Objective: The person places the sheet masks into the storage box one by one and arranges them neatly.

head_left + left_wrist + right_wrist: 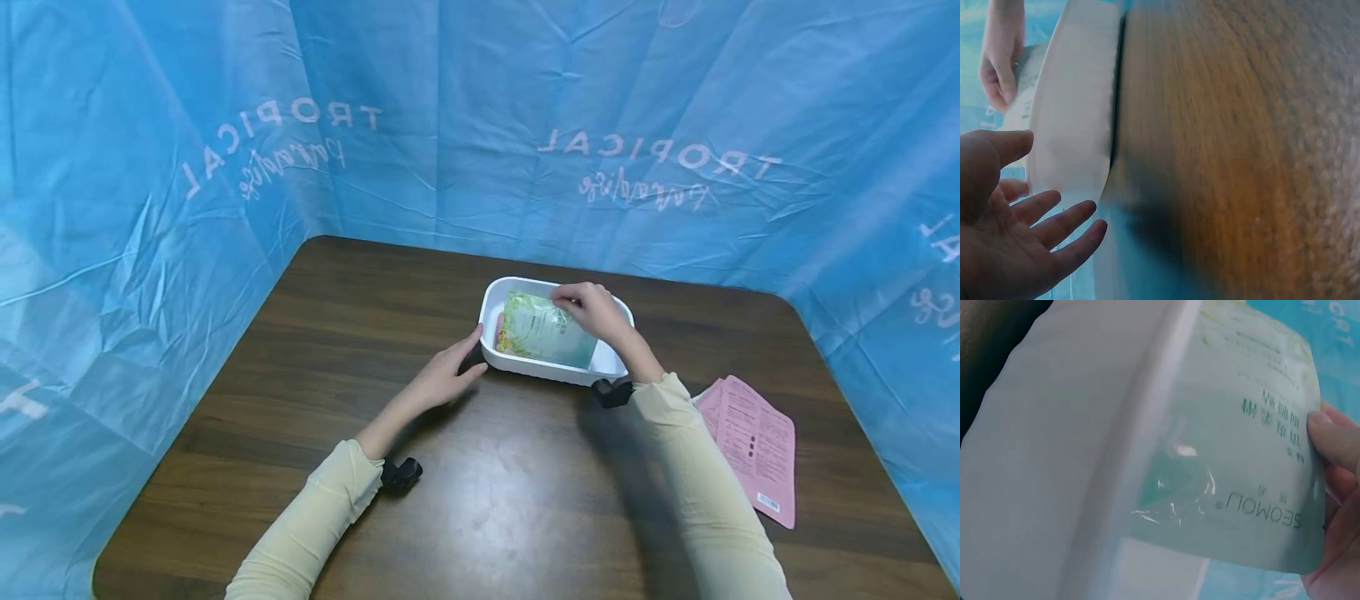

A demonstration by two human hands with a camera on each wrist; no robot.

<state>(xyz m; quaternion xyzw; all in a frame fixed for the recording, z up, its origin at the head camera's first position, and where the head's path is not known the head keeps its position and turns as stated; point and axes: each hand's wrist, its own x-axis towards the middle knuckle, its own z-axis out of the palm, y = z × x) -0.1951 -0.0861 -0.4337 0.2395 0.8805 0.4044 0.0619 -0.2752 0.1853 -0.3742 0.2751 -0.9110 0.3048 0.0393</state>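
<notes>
A white plastic tray [551, 372] stands toward the back of the table. Pinched at its edge between thumb and fingers of my right hand [596, 312], a pale green face mask packet [540, 335] lies tilted inside the tray. The right wrist view shows the packet's printed front [1241, 462], with the thumb on its edge and its lower part behind the tray wall. My left hand [442, 377] is at the tray's near left corner, fingers extended and thumb spread. In the left wrist view the fingers [1066, 215] are beside the tray's outer wall [1075, 94].
Pink printed packets [753, 446] lie overlapping on the table to the right, partly behind the right sleeve. A bit of pink [499, 327] shows in the tray beside the green packet. Blue printed sheeting [480, 125] hangs around the dark wooden table [360, 333].
</notes>
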